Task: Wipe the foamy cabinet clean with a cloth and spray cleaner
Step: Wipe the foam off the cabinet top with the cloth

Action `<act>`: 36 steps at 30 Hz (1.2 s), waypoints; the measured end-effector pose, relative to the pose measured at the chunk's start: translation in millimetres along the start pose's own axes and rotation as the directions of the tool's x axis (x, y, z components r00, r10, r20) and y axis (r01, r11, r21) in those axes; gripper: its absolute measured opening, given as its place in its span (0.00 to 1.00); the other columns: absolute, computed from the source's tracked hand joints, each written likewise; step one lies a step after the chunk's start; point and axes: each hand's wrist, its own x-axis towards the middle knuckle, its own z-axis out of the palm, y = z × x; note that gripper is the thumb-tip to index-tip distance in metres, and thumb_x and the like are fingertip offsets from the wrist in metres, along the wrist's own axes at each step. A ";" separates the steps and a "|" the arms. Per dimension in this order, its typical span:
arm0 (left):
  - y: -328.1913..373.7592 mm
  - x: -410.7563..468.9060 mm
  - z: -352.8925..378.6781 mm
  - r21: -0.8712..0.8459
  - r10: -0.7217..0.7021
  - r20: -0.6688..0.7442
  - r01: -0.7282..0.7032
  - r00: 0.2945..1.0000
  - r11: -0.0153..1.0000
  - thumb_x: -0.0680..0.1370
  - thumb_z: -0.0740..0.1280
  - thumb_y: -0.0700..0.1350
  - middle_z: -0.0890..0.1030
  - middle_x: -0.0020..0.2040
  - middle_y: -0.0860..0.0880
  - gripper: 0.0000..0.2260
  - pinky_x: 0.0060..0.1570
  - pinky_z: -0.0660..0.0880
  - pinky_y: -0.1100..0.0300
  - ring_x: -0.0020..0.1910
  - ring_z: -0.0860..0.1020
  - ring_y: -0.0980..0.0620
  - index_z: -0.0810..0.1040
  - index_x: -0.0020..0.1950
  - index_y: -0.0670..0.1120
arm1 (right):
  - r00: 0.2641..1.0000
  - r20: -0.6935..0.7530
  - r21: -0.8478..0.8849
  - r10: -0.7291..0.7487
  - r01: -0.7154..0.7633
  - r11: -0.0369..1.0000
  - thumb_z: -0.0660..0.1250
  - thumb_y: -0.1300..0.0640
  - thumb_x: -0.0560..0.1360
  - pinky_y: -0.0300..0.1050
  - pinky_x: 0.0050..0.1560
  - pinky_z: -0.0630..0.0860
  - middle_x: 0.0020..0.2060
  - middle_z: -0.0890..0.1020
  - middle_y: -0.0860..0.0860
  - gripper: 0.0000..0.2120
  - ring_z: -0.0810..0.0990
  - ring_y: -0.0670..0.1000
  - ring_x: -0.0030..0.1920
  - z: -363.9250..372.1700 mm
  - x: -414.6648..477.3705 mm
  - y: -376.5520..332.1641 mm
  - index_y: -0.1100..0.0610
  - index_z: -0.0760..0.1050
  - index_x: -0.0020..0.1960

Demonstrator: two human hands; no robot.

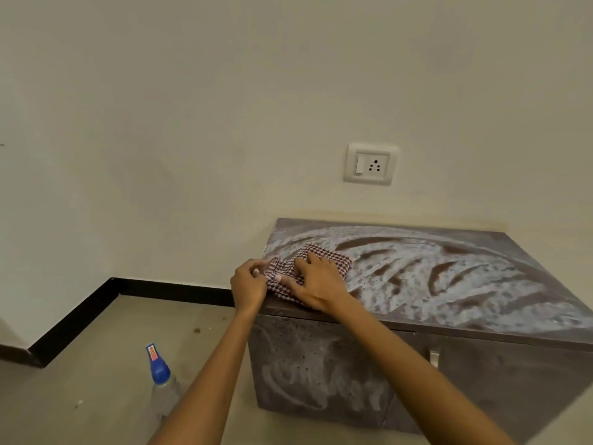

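Note:
A low dark brown cabinet (481, 374) stands against the wall, its top and left front door smeared with white foam. A red-and-white checked cloth (330, 260) lies on the top's near left corner. My left hand (248, 285) pinches the cloth's left edge at the cabinet corner. My right hand (317, 284) presses flat on the cloth with fingers spread. A clear spray bottle (162, 383) with a blue cap stands on the floor to the left, partly behind my left forearm.
A white wall socket with a switch (370, 163) sits above the cabinet. A black skirting board (96, 303) runs along the wall base. Beige floor (96, 364) stretches to the left of the cabinet. A metal door handle (434, 358) shows on the front.

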 end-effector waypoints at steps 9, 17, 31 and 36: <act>-36.9 18.6 -0.2 -0.244 -0.334 0.146 0.361 0.931 0.900 0.80 0.53 0.41 0.78 0.59 0.40 0.15 0.54 0.75 0.52 0.53 0.77 0.42 0.76 0.58 0.40 | 0.969 0.191 -0.120 0.160 -0.139 0.983 0.43 0.33 0.76 0.65 0.71 0.38 0.76 0.45 0.59 0.37 0.42 0.65 0.74 30.8 53.2 -18.2 0.54 0.44 0.77; -38.4 24.5 -25.0 -0.558 -0.421 0.528 0.675 0.737 0.482 0.81 0.46 0.53 0.73 0.64 0.39 0.25 0.59 0.68 0.48 0.64 0.71 0.39 0.65 0.69 0.38 | 0.842 0.241 -0.030 -0.482 0.503 0.864 0.44 0.33 0.74 0.52 0.73 0.38 0.76 0.47 0.51 0.34 0.45 0.50 0.75 30.4 12.9 -16.4 0.48 0.47 0.76; -31.2 17.0 -29.4 -0.587 -0.404 0.570 0.699 0.715 0.409 0.78 0.42 0.62 0.70 0.67 0.37 0.33 0.57 0.67 0.47 0.62 0.72 0.39 0.66 0.69 0.40 | 0.916 0.230 -0.046 -0.328 0.347 0.937 0.47 0.39 0.79 0.57 0.73 0.43 0.76 0.51 0.52 0.27 0.47 0.53 0.76 34.0 34.4 -47.0 0.47 0.52 0.76; -43.9 20.9 -42.2 -0.513 -0.415 0.615 0.740 0.670 0.434 0.75 0.37 0.67 0.76 0.58 0.36 0.40 0.51 0.70 0.47 0.55 0.74 0.39 0.66 0.69 0.39 | 0.789 0.191 -0.098 -0.584 0.608 0.788 0.50 0.42 0.74 0.55 0.73 0.47 0.76 0.55 0.53 0.29 0.52 0.53 0.75 30.4 4.1 -24.8 0.48 0.56 0.74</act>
